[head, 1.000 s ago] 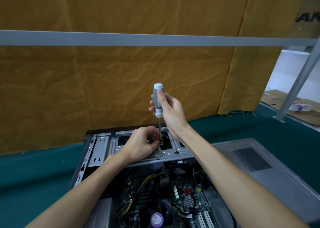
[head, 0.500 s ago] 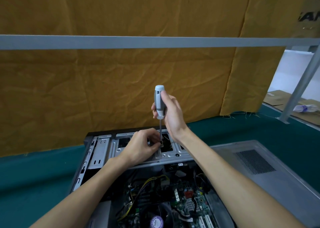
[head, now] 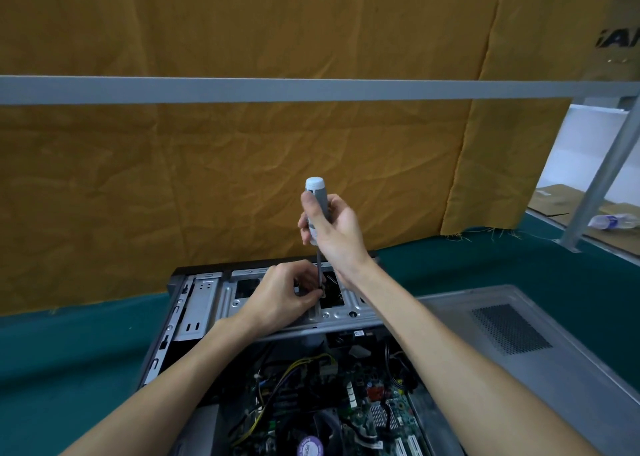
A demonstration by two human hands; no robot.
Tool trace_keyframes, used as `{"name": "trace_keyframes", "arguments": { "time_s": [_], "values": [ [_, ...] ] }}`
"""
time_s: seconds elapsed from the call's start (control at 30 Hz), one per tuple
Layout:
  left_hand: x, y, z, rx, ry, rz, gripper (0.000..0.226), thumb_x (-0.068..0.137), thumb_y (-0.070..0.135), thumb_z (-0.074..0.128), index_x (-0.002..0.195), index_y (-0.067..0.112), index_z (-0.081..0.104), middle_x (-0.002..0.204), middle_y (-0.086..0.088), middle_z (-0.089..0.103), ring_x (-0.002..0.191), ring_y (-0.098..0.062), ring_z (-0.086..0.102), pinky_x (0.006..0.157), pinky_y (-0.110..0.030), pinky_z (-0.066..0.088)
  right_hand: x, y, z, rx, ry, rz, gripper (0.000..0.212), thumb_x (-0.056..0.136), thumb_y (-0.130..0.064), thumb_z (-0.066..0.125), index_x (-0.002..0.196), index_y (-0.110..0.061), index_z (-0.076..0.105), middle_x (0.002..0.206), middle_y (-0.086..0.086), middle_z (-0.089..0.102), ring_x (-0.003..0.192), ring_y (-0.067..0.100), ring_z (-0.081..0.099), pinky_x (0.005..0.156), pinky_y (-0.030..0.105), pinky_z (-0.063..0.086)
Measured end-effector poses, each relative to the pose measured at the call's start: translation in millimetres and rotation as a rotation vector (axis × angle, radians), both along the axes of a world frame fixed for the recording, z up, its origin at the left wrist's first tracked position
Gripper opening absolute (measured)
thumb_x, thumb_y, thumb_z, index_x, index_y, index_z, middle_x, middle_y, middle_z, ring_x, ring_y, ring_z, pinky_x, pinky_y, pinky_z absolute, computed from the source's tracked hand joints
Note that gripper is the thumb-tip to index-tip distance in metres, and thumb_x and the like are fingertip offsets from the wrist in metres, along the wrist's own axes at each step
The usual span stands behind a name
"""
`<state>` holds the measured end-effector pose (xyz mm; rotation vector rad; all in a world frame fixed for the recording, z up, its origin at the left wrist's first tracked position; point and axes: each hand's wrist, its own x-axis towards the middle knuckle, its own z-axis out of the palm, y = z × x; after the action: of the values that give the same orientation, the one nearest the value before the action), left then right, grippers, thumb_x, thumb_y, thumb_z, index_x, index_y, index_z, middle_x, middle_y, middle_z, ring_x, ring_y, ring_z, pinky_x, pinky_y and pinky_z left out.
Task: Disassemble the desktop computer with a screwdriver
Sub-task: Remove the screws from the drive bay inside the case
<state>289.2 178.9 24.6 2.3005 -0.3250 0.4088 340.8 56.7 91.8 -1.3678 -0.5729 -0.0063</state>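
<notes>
The desktop computer (head: 277, 351) lay open on the green counter (head: 69, 351), its side panel (head: 519, 344) already off beside it. The right hand (head: 337, 237) gripped the upright screwdriver (head: 316, 213); the left hand (head: 284, 294) pinched at its tip on the drive bracket (head: 225, 303). Most parts looked still mounted.

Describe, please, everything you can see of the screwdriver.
The screwdriver stands nearly upright over the open computer case. Its handle looks like grey and white plastic with a rounded cap; the thin dark metal shaft points down. The right hand wraps the handle, and the left hand pinches near the tip, hiding it.
</notes>
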Motion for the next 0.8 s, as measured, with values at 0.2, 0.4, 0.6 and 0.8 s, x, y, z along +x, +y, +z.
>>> {"name": "trace_keyframes", "arguments": {
  "time_s": [0.2, 0.4, 0.6, 0.8],
  "values": [
    [0, -3, 1, 0.027, -0.018, 0.049, 0.013, 0.081, 0.012, 0.077, 0.082, 0.022, 0.068, 0.077, 0.010, 0.071, 0.077, -0.005, 0.067, 0.071, -0.024, 0.054, -2, 3, -1, 0.012, 0.064, 0.064, 0.071, 0.087, -0.066, 0.046, 0.117, -0.003, 0.055, 0.076, 0.003, 0.058, 0.056, 0.010, 0.049, 0.061, 0.024, 0.047],
    [2, -8, 1, 0.067, -0.028, 0.122, 0.015, 0.080, 0.019, 0.082, 0.082, 0.024, 0.068, 0.073, 0.013, 0.070, 0.072, 0.002, 0.065, 0.063, -0.012, 0.048, 2, -1, -4, 0.060, 0.086, 0.010, 0.058, 0.087, -0.063, 0.053, 0.098, -0.007, 0.059, 0.065, 0.001, 0.055, 0.054, 0.014, 0.050, 0.055, 0.025, 0.046],
    [-2, -4, 7, -0.096, 0.023, 0.179, 0.010, 0.082, 0.022, 0.083, 0.088, 0.022, 0.075, 0.073, 0.008, 0.073, 0.070, -0.004, 0.067, 0.063, -0.018, 0.051, 5, -26, 29, 0.171, 0.037, 0.007, 0.036, 0.091, -0.043, 0.070, 0.094, -0.009, 0.057, 0.063, -0.005, 0.046, 0.052, 0.009, 0.040, 0.049, 0.021, 0.037],
    [-9, -12, 39, -1.261, 0.468, 0.031, 0.031, 0.076, 0.019, 0.079, 0.104, 0.006, 0.075, 0.091, -0.007, 0.074, 0.075, -0.011, 0.068, 0.080, -0.025, 0.059, -10, -67, 6, -0.431, -0.295, -0.100, 0.015, 0.084, -0.023, 0.081, 0.075, -0.020, 0.069, 0.062, -0.014, 0.056, 0.057, 0.002, 0.046, 0.058, 0.022, 0.039]
  ]
}}
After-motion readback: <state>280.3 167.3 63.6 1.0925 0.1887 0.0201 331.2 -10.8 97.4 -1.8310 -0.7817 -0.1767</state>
